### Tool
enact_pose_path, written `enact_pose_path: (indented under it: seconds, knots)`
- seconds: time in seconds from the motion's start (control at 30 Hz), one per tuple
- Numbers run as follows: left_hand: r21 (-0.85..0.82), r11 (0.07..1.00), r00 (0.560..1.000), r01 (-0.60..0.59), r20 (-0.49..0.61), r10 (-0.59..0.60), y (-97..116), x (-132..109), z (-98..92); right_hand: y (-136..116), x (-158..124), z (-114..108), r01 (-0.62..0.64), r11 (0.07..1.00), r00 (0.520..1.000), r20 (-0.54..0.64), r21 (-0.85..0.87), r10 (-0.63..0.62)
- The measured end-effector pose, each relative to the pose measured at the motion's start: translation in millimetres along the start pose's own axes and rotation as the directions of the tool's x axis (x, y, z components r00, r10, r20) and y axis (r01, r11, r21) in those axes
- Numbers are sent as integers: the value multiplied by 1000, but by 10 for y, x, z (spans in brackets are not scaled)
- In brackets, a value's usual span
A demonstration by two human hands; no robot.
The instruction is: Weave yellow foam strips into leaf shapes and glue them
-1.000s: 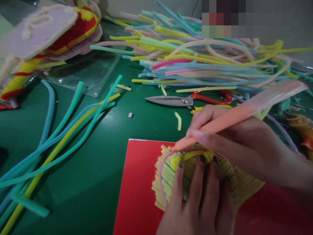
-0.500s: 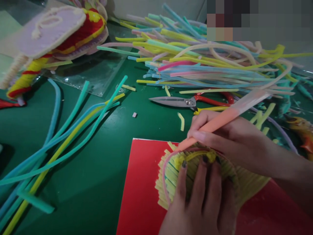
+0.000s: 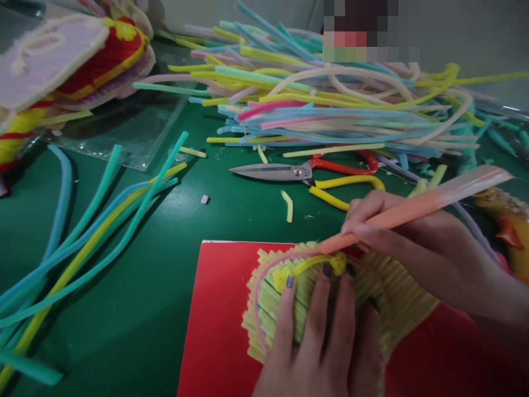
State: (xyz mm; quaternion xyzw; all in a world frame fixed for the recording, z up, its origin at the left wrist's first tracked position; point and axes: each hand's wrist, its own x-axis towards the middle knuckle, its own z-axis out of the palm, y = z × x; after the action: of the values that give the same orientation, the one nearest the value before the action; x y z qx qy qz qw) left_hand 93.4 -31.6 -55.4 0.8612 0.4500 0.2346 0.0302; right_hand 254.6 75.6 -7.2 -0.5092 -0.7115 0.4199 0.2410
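Observation:
A red card (image 3: 219,320) lies on the green table at the lower middle. On it sits a patch of pale yellow pipe-cleaner strips (image 3: 268,300) edged by a pink loop, with a brighter yellow curl on top. My left hand (image 3: 322,336) lies flat on the patch, fingers stretched out and pressing it down. My right hand (image 3: 413,242) is closed round a peach-coloured stick (image 3: 417,204), held like a pen. The stick's tip touches the top edge of the patch near the yellow curl.
Scissors with red and yellow handles (image 3: 306,172) lie just beyond the card. A big heap of coloured pipe cleaners (image 3: 330,105) fills the back. Long teal, blue and yellow strands (image 3: 91,231) trail at the left. A finished fuzzy figure (image 3: 70,60) rests on a clear bag at top left.
The view has shifted a little. My right hand and the stick's tip have moved right along the patch's top edge. My left hand keeps pressing in the same place.

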Motion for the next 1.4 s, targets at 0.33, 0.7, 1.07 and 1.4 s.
enact_pose_path:
  seconds: [0.33,0.7,1.07,1.4]
  knots:
    - [88,994,996,-61,68,55,-18,-15,-22,63,-196,-6,40,996,987,-151,-76,-51]
    - [91,993,996,-78,57,73,-21,-8,-32,121,-243,-57,-49,998,981,-186,40,56]
    - [46,998,999,-31,17,30,-4,-16,-3,-4,-227,-106,-22,998,945,-326,-60,1]
    - [2,999,986,48,-159,-47,37,39,84,-279,180,249,85,996,996,17,-21,-84]
